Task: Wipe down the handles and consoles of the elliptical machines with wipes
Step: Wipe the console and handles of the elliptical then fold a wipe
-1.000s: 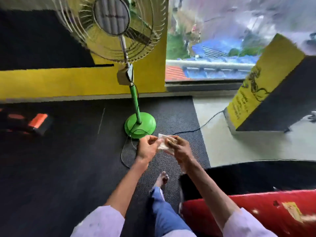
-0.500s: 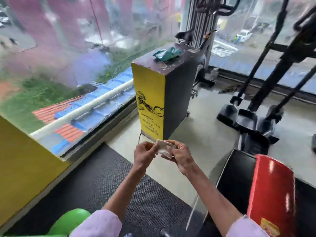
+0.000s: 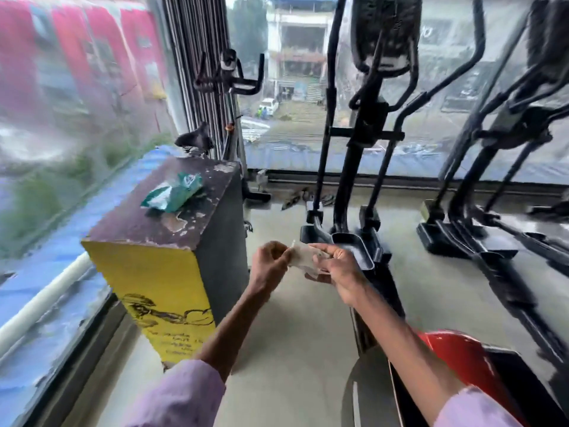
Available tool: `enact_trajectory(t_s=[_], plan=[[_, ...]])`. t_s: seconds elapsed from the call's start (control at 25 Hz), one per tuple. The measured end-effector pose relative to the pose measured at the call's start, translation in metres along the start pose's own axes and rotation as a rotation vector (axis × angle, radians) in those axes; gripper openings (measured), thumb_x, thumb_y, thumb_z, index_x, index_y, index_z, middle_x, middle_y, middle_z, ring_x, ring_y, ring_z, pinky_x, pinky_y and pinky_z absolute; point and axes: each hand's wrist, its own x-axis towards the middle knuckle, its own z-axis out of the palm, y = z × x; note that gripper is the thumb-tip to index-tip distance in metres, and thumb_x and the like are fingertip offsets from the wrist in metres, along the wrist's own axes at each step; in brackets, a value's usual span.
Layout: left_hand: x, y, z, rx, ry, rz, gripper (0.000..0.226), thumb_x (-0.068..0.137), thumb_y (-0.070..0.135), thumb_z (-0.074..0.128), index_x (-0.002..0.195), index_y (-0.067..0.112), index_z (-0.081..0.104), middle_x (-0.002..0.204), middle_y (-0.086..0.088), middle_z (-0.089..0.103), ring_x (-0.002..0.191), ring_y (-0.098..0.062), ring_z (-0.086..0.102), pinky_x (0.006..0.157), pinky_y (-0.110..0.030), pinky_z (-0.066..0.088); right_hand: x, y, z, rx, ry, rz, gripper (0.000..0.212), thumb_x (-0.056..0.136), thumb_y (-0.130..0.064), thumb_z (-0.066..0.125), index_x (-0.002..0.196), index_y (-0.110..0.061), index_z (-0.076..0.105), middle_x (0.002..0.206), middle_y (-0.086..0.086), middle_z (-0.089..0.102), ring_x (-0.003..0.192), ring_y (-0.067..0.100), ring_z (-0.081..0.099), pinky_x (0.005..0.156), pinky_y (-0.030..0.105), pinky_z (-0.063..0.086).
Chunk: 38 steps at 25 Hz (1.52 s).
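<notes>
Both hands, the left hand [image 3: 272,261] and the right hand [image 3: 335,266], pinch one small wipe [image 3: 303,255] between them, probably to unfold it before wiping the elliptical machine [image 3: 366,124] ahead.

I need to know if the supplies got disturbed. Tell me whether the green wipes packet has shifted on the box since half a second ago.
No. The green wipes packet lies on the same far part of the yellow box's top; only the camera has turned.

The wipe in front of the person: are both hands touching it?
Touching. The head view shows the left hand pinching one end of the wipe and the right hand gripping the other end.
</notes>
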Motion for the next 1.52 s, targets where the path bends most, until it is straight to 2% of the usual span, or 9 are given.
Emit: enact_trajectory(t_s=[0.12, 0.24, 0.48, 0.72, 0.92, 1.12, 1.24, 1.36, 1.52], plan=[[0.101, 0.025, 0.012, 0.04, -0.028, 0.071, 0.005, 0.079, 0.018, 0.062, 0.078, 0.018, 0.066, 0.07, 0.002, 0.07, 0.059, -0.01, 0.058, 0.051, -0.019, 0.042, 0.078, -0.048, -0.012, -0.069, 0.19, -0.114, 0.027, 0.092, 0.005, 0.061, 0.106, -0.014, 0.073, 0.112, 0.018, 0.072, 0.089, 0.029, 0.067, 0.083, 0.057, 0.059], [0.202, 0.062, 0.036, 0.058, -0.023, 0.168, 0.007, 0.073, 0.012, 0.062, 0.073, 0.019, 0.062, 0.067, 0.01, 0.064, 0.06, -0.009, 0.054, 0.05, -0.016, 0.037, 0.161, -0.102, -0.042, -0.062, 0.341, -0.187, 0.032, 0.094, 0.003, 0.057, 0.089, -0.024, 0.073, 0.093, 0.012, 0.073, 0.081, 0.03, 0.068, 0.084, 0.063, 0.056], [0.401, 0.157, 0.115, 0.044, 0.002, 0.244, 0.02, 0.076, 0.0, 0.066, 0.081, 0.019, 0.068, 0.082, -0.002, 0.072, 0.073, -0.02, 0.066, 0.064, -0.026, 0.052, 0.327, -0.219, -0.12, 0.065, 0.409, -0.323, 0.023, 0.099, 0.001, 0.049, 0.104, -0.013, 0.066, 0.092, 0.005, 0.064, 0.073, 0.02, 0.066, 0.06, 0.034, 0.063], [0.554, 0.246, 0.166, 0.017, 0.036, 0.318, 0.014, 0.064, 0.014, 0.062, 0.075, 0.021, 0.065, 0.08, -0.01, 0.074, 0.071, -0.023, 0.062, 0.067, -0.034, 0.05, 0.47, -0.322, -0.183, 0.218, 0.342, -0.333, 0.013, 0.095, -0.006, 0.061, 0.108, -0.009, 0.065, 0.096, 0.008, 0.063, 0.081, 0.018, 0.063, 0.067, 0.035, 0.061], [0.668, 0.301, 0.196, -0.017, 0.087, 0.398, 0.017, 0.055, 0.02, 0.057, 0.069, 0.02, 0.066, 0.074, -0.009, 0.073, 0.068, -0.023, 0.06, 0.065, -0.034, 0.046, 0.573, -0.378, -0.21, 0.253, 0.366, -0.383, 0.014, 0.09, 0.004, 0.064, 0.101, -0.004, 0.065, 0.102, 0.017, 0.067, 0.082, 0.025, 0.068, 0.054, 0.026, 0.059], [0.777, 0.373, 0.223, 0.106, 0.247, 0.519, 0.014, 0.076, 0.011, 0.057, 0.063, 0.015, 0.058, 0.062, -0.004, 0.061, 0.066, -0.026, 0.059, 0.057, -0.026, 0.038, 0.666, -0.443, -0.234, 0.041, 0.583, -0.526, 0.024, 0.086, 0.008, 0.054, 0.097, -0.006, 0.07, 0.101, 0.018, 0.07, 0.078, 0.028, 0.07, 0.055, 0.032, 0.06], [0.85, 0.422, 0.24, 0.201, 0.375, 0.625, 0.01, 0.074, 0.015, 0.056, 0.081, 0.01, 0.062, 0.084, -0.014, 0.066, 0.089, -0.034, 0.061, 0.073, -0.034, 0.043, 0.728, -0.493, -0.254, -0.168, 0.701, -0.614, 0.03, 0.084, 0.005, 0.051, 0.098, -0.009, 0.074, 0.096, 0.015, 0.071, 0.074, 0.027, 0.069, 0.06, 0.043, 0.063], [0.911, 0.458, 0.255, 0.26, 0.478, 0.63, 0.038, 0.077, 0.022, 0.065, 0.11, 0.007, 0.053, 0.111, -0.015, 0.056, 0.109, -0.035, 0.049, 0.08, -0.033, 0.031, 0.784, -0.532, -0.27, -0.474, 0.804, -0.702, 0.034, 0.082, -0.003, 0.05, 0.098, -0.02, 0.075, 0.091, 0.012, 0.075, 0.078, 0.033, 0.072, 0.073, 0.048, 0.062], [0.984, 0.474, 0.288, 0.479, 0.4, 0.578, 0.076, 0.077, 0.039, 0.076, 0.13, 0.004, 0.034, 0.121, -0.02, 0.052, 0.108, -0.042, 0.056, 0.077, -0.042, 0.045, 0.858, -0.56, -0.282, -0.807, 0.913, -0.855, 0.033, 0.086, 0.0, 0.053, 0.107, -0.015, 0.074, 0.104, 0.013, 0.076, 0.098, 0.034, 0.07, 0.082, 0.037, 0.056]])
